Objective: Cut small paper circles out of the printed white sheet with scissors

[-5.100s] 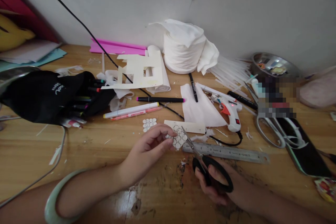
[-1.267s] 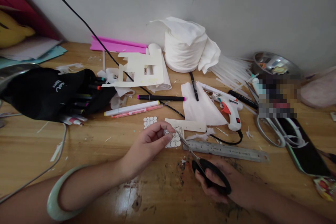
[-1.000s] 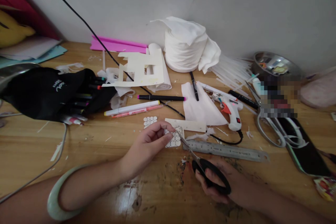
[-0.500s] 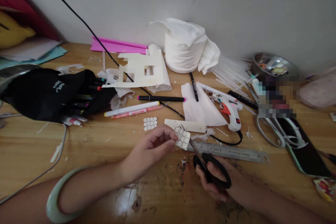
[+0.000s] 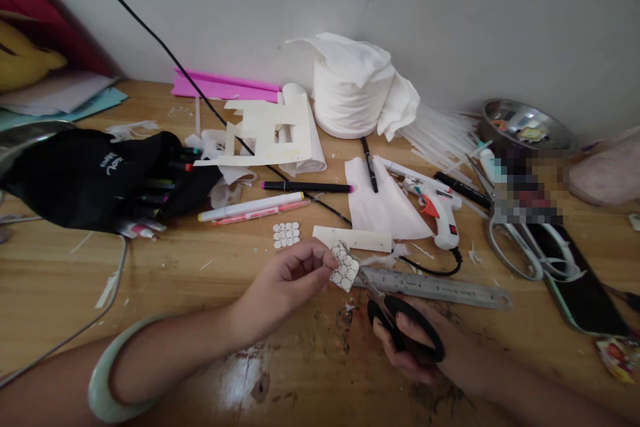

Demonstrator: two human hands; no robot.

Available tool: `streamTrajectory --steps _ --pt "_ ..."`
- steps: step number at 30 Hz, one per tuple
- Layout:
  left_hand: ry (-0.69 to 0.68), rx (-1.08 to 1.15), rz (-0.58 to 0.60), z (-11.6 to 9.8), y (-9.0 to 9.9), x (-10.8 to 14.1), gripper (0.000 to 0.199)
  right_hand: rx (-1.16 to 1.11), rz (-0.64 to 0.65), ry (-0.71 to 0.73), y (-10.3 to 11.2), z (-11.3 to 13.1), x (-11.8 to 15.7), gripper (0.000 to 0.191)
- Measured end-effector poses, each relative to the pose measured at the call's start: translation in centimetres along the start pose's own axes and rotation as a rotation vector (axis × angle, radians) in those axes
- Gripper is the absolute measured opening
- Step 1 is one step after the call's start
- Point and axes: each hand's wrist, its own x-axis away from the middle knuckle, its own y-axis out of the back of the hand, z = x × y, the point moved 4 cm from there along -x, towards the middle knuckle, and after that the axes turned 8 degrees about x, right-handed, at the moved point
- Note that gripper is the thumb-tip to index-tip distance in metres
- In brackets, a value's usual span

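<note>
Between thumb and fingers, my left hand pinches a small white piece of paper with circles drawn on it. My right hand is wrapped round the black handles of a pair of scissors, whose blades point up and left at the paper's right edge. Whether the blades touch the paper is hard to make out. A second piece with rows of circles lies flat on the table just beyond my left hand. Behind the blades rests a metal ruler, and a cream paper strip lies farther back.
A glue gun with a black cord lies right of centre, near a white cloth piece. Markers and a black pen pouch are at left. A phone, grey-handled scissors and a metal bowl occupy the right.
The circle-marked paper has tilted and shifted slightly left in my left hand. The scissors' handles have spread a little, and my right hand stays nearly in place.
</note>
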Motion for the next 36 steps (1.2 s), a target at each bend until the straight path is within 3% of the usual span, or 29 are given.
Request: streamTrajectory --steps 28,36 --pt "-0.004 0.003 0.013 0.4 -0.14 0.05 0.005 -0.027 -0.023 -0.056 0.56 -0.67 -0.05 0.059" --pt "-0.014 -0.049 0.067 -0.05 -0.47 0.02 0.006 -0.033 -0.026 -0.085 0.45 -0.65 -0.06 0.061"
